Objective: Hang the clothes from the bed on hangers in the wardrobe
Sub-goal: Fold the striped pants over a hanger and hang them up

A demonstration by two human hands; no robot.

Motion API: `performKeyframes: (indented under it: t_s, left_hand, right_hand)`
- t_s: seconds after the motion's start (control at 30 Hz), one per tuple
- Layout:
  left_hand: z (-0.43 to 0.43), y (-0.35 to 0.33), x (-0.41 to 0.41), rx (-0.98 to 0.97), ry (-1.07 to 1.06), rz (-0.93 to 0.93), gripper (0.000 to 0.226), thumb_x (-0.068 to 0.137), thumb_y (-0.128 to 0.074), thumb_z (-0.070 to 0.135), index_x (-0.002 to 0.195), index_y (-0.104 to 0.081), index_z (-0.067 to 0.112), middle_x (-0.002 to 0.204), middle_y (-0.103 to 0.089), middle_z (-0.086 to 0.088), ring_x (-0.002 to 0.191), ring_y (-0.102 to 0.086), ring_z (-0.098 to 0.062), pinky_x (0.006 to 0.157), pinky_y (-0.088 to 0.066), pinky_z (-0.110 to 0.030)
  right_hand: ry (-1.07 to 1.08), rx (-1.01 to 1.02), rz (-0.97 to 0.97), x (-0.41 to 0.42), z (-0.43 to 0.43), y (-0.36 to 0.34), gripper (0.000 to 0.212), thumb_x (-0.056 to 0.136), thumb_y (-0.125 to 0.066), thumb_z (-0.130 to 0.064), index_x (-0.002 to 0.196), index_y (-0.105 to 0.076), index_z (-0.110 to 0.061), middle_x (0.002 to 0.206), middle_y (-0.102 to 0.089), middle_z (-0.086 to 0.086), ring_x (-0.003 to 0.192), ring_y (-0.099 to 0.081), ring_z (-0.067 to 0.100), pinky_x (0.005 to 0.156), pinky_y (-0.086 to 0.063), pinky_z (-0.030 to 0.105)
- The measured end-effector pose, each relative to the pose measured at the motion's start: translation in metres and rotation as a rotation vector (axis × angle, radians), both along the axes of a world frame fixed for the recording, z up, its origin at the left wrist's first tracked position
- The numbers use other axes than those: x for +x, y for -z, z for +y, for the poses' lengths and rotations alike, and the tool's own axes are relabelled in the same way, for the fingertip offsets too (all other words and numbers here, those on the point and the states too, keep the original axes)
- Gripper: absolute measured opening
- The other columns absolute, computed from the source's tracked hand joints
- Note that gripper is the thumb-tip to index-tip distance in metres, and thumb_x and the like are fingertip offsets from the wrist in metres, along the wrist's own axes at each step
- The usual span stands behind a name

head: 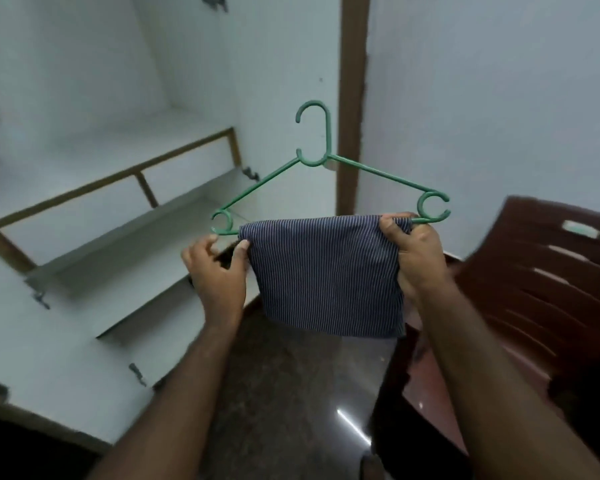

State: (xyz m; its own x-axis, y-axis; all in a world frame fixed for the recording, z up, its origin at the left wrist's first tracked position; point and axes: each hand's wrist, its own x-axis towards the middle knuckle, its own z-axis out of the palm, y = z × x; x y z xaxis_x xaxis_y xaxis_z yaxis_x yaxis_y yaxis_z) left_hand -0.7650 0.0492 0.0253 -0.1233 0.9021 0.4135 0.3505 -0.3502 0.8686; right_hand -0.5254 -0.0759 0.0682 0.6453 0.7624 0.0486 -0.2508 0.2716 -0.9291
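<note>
The striped cloth (323, 271) hangs folded over the lower bar of the green hanger (371, 173). The left hand (219, 268) pinches its left edge. The right hand (418, 258) grips its right edge with the bar. If either grip loosens, the hanger may tilt and the cloth may slide off.

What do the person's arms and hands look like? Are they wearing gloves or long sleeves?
No gloves. The left hand and the right hand are bare. The left forearm and right forearm are bare too, with no sleeve coming into view. I can see no watch, bracelet or ring, though the picture is a little blurry.
</note>
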Motion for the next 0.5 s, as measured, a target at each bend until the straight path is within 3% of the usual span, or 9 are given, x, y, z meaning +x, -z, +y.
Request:
performKeyframes:
  t_s: [0.07, 0.13, 0.23, 0.3, 0.4, 0.5]
  left_hand:
    - [0.021, -0.008, 0.0, -0.259, 0.063, -0.257, 0.075, 0.072, -0.075, 0.059, 0.13, -0.047, 0.02, 0.131, -0.05, -0.002, 0.117, -0.054, -0.017, 0.101, -0.048, -0.044]
    - [0.051, -0.029, 0.0, -0.346, 0.258, -0.387, 0.083, 0.069, -0.075, 0.061, 0.135, -0.047, 0.019, 0.138, -0.053, 0.0, 0.125, -0.051, -0.017, 0.103, -0.043, -0.043]
    - [0.1, -0.078, -0.002, -0.31, 0.395, -0.547, 0.055, 0.074, -0.073, 0.04, 0.118, -0.06, 0.01, 0.111, -0.068, -0.002, 0.103, -0.063, -0.017, 0.092, -0.05, -0.038]
    - [0.131, -0.103, -0.009, -0.281, 0.356, -0.531, 0.042, 0.073, -0.073, 0.031, 0.106, -0.067, 0.006, 0.096, -0.074, -0.005, 0.093, -0.068, -0.02, 0.084, -0.055, -0.035]
    - [0.171, -0.128, -0.023, -0.273, 0.318, -0.407, 0.02, 0.081, -0.072, 0.02, 0.098, -0.071, 0.008, 0.095, -0.075, -0.008, 0.093, -0.07, -0.023, 0.087, -0.055, -0.038]
    - [0.208, -0.142, -0.036, -0.265, 0.265, -0.483, 0.015, 0.091, -0.063, 0.01, 0.105, -0.067, 0.006, 0.097, -0.075, -0.006, 0.093, -0.07, -0.021, 0.079, -0.057, -0.032]
  right_hand:
    - [-0.065, 0.04, 0.013, 0.004, 0.039, -0.008, 0.005, 0.094, -0.058, -0.005, 0.092, -0.064, -0.005, 0.079, -0.071, 0.007, 0.077, -0.069, 0.02, 0.076, -0.059, 0.035]
    - [-0.168, 0.074, 0.045, 0.005, 0.086, -0.019, 0.005, 0.093, -0.059, -0.006, 0.093, -0.064, -0.005, 0.082, -0.071, 0.008, 0.08, -0.069, 0.021, 0.079, -0.059, 0.037]
    - [-0.309, 0.125, 0.05, 0.007, 0.155, -0.041, 0.004, 0.088, -0.064, -0.01, 0.09, -0.066, -0.008, 0.084, -0.071, 0.008, 0.083, -0.068, 0.023, 0.082, -0.058, 0.04]
    - [-0.375, 0.139, 0.025, 0.01, 0.198, -0.06, 0.003, 0.086, -0.066, -0.011, 0.088, -0.066, -0.01, 0.083, -0.071, 0.007, 0.082, -0.068, 0.021, 0.079, -0.057, 0.038]
    - [-0.461, 0.135, -0.03, 0.015, 0.261, -0.093, 0.006, 0.091, -0.063, -0.008, 0.094, -0.065, -0.004, 0.086, -0.07, 0.011, 0.083, -0.069, 0.022, 0.077, -0.057, 0.036]
    - [-0.539, 0.158, -0.083, 0.006, 0.323, -0.125, 0.005, 0.093, -0.062, -0.008, 0.094, -0.066, -0.005, 0.086, -0.071, 0.011, 0.082, -0.069, 0.022, 0.077, -0.057, 0.037]
